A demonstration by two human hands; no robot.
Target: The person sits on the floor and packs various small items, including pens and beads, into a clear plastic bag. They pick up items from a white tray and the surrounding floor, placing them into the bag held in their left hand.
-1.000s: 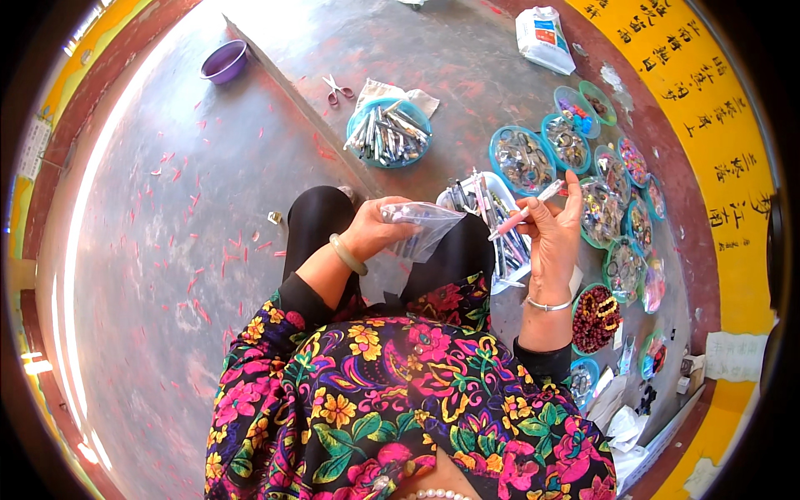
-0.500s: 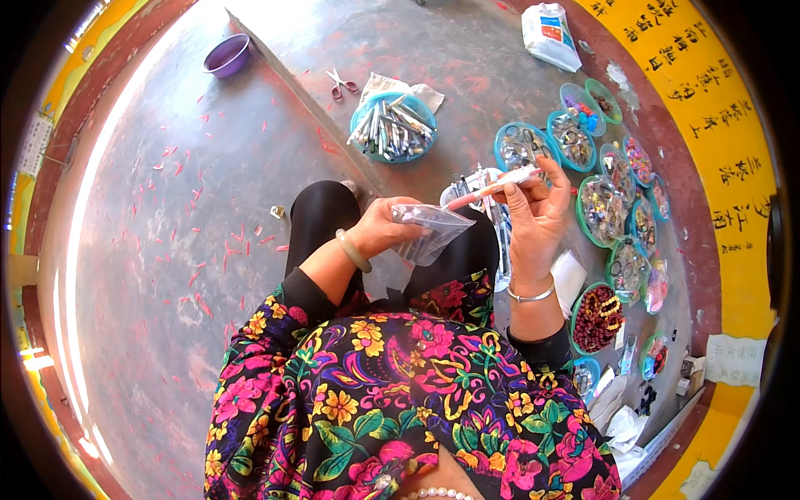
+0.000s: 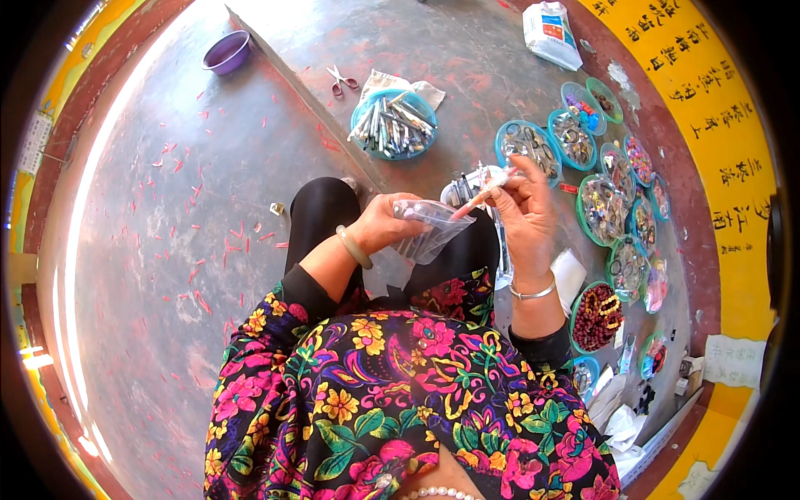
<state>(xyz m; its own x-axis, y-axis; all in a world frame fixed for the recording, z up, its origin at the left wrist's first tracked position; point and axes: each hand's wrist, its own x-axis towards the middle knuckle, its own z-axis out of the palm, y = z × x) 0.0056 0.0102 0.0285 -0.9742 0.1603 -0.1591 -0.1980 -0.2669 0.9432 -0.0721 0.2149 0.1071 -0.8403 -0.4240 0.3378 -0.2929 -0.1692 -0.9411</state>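
Note:
Over my lap, my left hand [image 3: 385, 223] is closed on a clear plastic bag [image 3: 433, 237] that has several slim items inside. My right hand [image 3: 523, 204] pinches a slender pinkish stick-like piece [image 3: 477, 200] with a whitish, crumpled upper end; its exact kind is unclear. The piece's lower tip is at the bag's open edge. Behind it, between my knees and the baskets, stands a white container [image 3: 458, 190] with slim items in it, partly hidden by my right hand and the piece.
A blue basket of pens [image 3: 393, 125] stands ahead, with scissors [image 3: 342, 82] beside it. Several small baskets [image 3: 602, 208] of beads and trinkets line the right. A purple basin [image 3: 227, 53] sits far left, a white package [image 3: 552, 37] far right. Red scraps litter the floor.
My right hand has moved slightly down, bringing the pinkish piece's tip closer to the bag's mouth. The piece is now tilted more steeply. My left hand has barely moved.

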